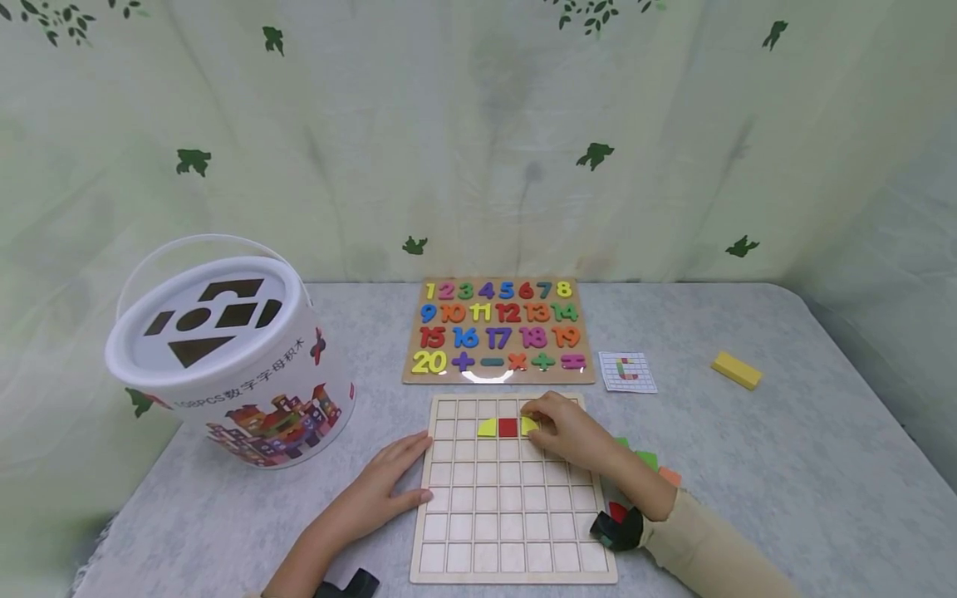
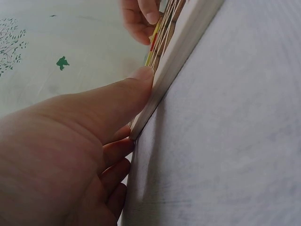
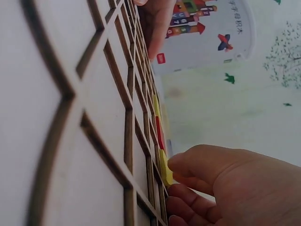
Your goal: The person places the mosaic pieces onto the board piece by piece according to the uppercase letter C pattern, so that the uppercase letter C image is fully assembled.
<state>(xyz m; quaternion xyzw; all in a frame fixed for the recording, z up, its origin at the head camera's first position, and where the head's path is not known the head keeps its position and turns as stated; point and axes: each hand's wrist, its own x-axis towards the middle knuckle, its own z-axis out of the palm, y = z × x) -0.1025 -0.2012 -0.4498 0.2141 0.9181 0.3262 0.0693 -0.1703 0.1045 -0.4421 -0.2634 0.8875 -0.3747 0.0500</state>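
A wooden grid board (image 1: 508, 531) lies at the table's near edge. In its second row sit a yellow quarter-round piece (image 1: 488, 428), a red square (image 1: 507, 428) and another yellow piece (image 1: 527, 425). My right hand (image 1: 540, 423) hovers over that row, its curled fingertips (image 3: 176, 165) pinching the second yellow piece (image 3: 164, 169) at its cell. My left hand (image 1: 407, 469) lies flat on the table, with its thumb (image 2: 136, 87) pressed against the board's left edge (image 2: 183, 52).
A white bucket (image 1: 232, 365) with a shape-sorter lid stands at the left. Behind the grid lies a number puzzle board (image 1: 497, 330), with a pattern card (image 1: 627, 371) and a yellow block (image 1: 736, 370) to its right. Green (image 1: 646, 458), orange (image 1: 669, 476) and red (image 1: 616, 510) pieces lie beside my right forearm.
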